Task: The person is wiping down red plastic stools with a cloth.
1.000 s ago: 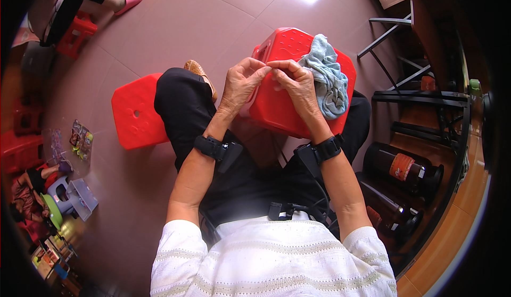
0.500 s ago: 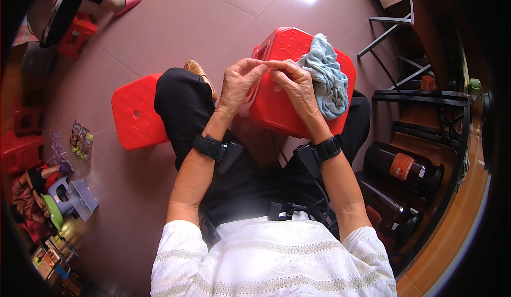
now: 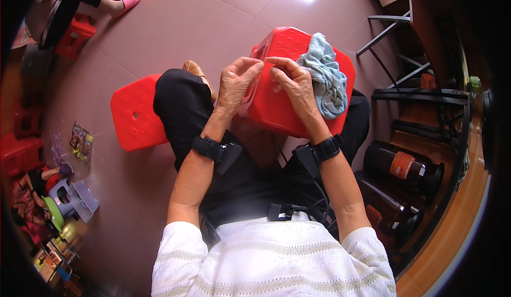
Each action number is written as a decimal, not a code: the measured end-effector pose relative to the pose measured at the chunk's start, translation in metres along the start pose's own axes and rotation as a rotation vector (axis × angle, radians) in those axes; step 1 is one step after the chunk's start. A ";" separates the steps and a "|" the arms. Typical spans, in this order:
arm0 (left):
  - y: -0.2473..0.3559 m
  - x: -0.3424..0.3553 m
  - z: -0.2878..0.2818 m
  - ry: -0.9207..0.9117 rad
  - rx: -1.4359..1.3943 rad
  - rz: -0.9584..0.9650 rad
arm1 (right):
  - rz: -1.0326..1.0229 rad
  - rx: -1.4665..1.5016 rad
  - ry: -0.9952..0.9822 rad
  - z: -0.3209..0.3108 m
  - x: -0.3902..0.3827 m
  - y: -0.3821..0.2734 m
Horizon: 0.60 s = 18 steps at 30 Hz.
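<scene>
Above the near-left part of a red plastic stool (image 3: 266, 97), my two hands face each other with their fingertips close together. My left hand (image 3: 238, 81) is pinched, thumb against forefinger; whatever sits in the pinch is too small to make out. On my right hand (image 3: 295, 81) the forefinger reaches toward the left fingertips, while the thumb and other fingers are curled in. A small pale bit (image 3: 277, 88) shows under the right fingers, its kind unclear. Beside the right hand, a crumpled light-blue cloth (image 3: 329, 79) lies on the stool's right side.
A second red stool (image 3: 137, 113) stands left of my knee. Large dark bottles (image 3: 402, 165) lie at the right near a metal-framed folding table (image 3: 396, 36). At the far left are a pink shoe (image 3: 130, 2) of another person and a grey plastic bin (image 3: 83, 201).
The fingertips of my hands, which were touching, are now slightly apart. The right thumb has drawn a little away from its forefinger; the cloth and stools stay put.
</scene>
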<state>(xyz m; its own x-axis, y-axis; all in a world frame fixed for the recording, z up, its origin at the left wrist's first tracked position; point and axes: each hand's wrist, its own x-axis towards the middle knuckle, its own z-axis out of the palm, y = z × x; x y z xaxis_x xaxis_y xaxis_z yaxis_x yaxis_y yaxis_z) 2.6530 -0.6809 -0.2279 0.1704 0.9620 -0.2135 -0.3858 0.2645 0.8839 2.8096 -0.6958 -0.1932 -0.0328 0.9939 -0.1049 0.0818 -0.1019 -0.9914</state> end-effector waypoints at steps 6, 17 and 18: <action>-0.004 0.002 0.001 0.002 0.027 -0.016 | 0.006 0.017 -0.002 -0.002 0.001 0.002; -0.004 0.004 0.002 -0.122 -0.015 -0.044 | -0.008 0.056 -0.020 -0.005 0.003 0.003; -0.004 0.003 0.001 -0.125 -0.007 -0.039 | -0.007 0.056 -0.020 -0.005 0.003 0.003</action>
<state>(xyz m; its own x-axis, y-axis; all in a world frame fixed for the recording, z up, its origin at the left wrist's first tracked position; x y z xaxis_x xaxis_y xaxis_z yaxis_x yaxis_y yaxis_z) 2.6562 -0.6787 -0.2313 0.2970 0.9351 -0.1935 -0.3831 0.3023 0.8728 2.8146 -0.6930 -0.1961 -0.0535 0.9937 -0.0984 0.0254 -0.0972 -0.9949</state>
